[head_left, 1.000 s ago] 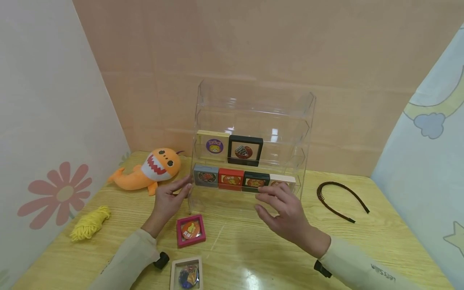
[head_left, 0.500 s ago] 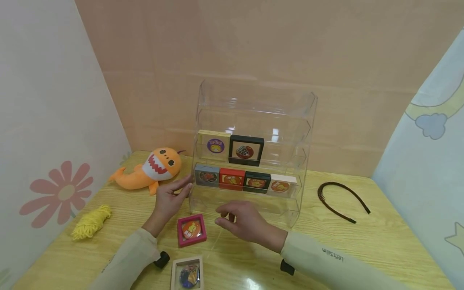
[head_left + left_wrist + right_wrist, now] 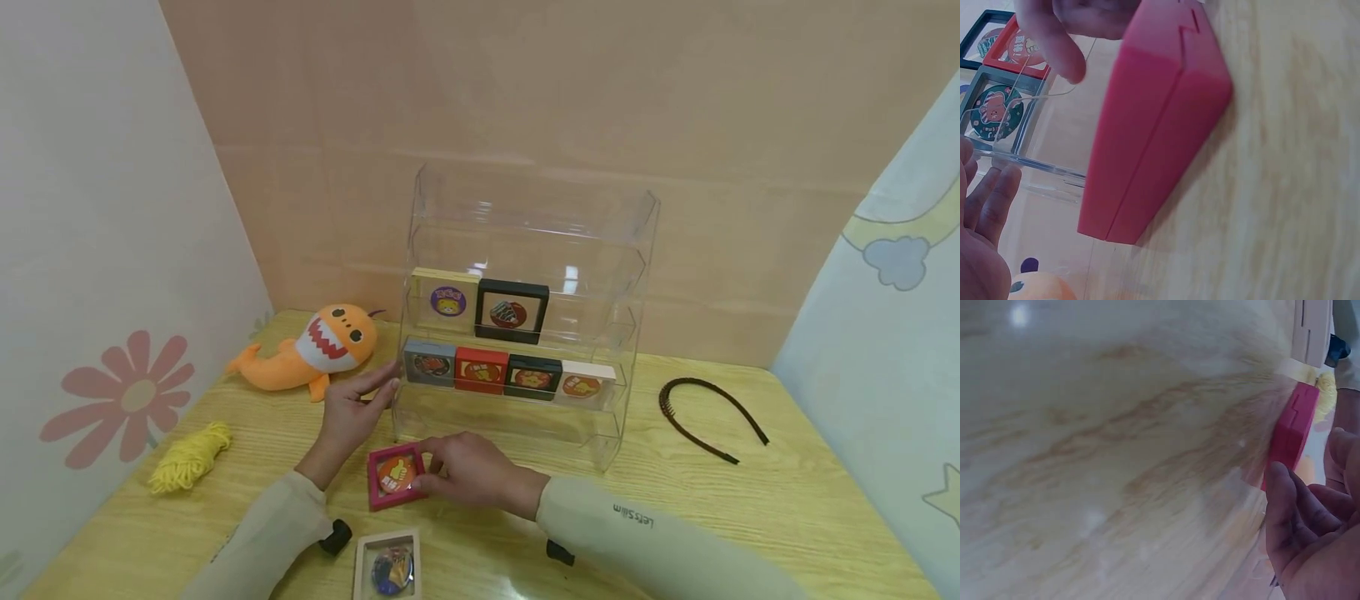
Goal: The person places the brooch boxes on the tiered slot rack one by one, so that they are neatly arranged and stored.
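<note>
A clear stepped display rack (image 3: 517, 425) stands upright at the middle back of the table. Framed boxes with round badges fill two of its tiers, such as a red one (image 3: 481, 371). My left hand (image 3: 352, 417) holds the rack's left side, thumb in front. At the front left, a pink square frame box (image 3: 377, 493) with an orange thumbs-up badge lies on the table. My right hand (image 3: 472, 471) has thumb and index finger at its right edge, gripping it near a corner. In the right wrist view the thumb (image 3: 1280, 481) covers that corner of the box.
A beige frame box (image 3: 361, 575) with a blue badge lies at the front edge. An orange shark plush (image 3: 281, 371) and a yellow yarn bundle (image 3: 191, 458) lie on the left. A dark brown headband (image 3: 723, 390) lies on the right. Fabric walls enclose the table.
My right hand has moved from the rack's lower tier, left and toward me, to the pink frame box. The left hand stays at the rack's side.
</note>
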